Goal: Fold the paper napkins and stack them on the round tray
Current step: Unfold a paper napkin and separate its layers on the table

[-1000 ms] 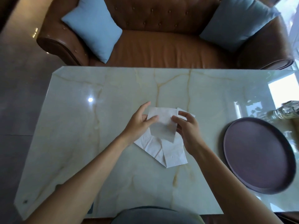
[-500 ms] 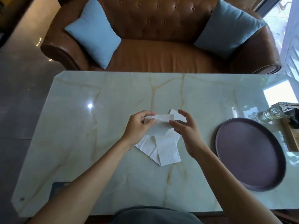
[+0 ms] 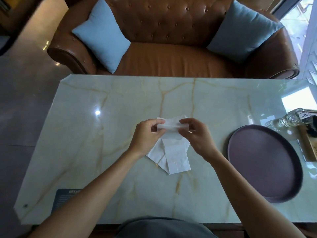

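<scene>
Both hands have drawn the thin white paper napkin point(image 3: 169, 126) into a narrower folded strip; left hand point(image 3: 145, 134) and right hand point(image 3: 197, 133) pinch its ends above the loose white napkins point(image 3: 171, 155) on the pale marble table point(image 3: 103, 152). Well right sits the round dark purple tray point(image 3: 267, 170), bare.

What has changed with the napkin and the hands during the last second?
The held napkin was an open flap; now it is folded down into a narrow strip, pinched at its ends by the left hand and right hand. The napkin pile and the bare round tray stayed put.
</scene>
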The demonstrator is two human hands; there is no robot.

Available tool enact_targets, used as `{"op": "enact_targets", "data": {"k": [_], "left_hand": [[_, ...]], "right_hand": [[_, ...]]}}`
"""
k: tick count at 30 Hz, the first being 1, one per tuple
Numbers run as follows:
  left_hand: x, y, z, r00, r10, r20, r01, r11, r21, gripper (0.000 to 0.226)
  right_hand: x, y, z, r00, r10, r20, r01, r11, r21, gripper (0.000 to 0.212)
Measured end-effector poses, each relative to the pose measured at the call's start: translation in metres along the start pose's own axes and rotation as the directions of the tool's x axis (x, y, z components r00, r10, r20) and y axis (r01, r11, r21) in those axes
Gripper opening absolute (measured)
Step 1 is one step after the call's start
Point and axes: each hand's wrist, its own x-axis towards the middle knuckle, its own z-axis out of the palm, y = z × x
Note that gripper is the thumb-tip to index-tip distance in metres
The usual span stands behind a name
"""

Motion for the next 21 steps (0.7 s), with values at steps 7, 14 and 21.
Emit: {"op": "enact_targets", "data": {"k": [7,14,21], "left_hand": [[0.001,0.001,-0.012,0.993,0.114,0.026,-0.116,0.988,0.100,0.010],[0.005,0.007,-0.025,0.981,-0.079,0.179,0.120,0.966,-0.228,0.005],[0.004,0.008,-0.032,0.965,-0.155,0.211,0.232,0.880,-0.415,0.004]], "right_hand": [[0.006,-0.003,-0.009,0.991,-0.134,0.004,0.130,0.957,-0.260,0.006],[0.010,-0.010,-0.021,0.991,-0.063,0.122,0.080,0.988,-0.134,0.016],[0.007,-0.006,-0.026,0.996,0.067,0.066,-0.083,0.955,0.284,0.031]]}}
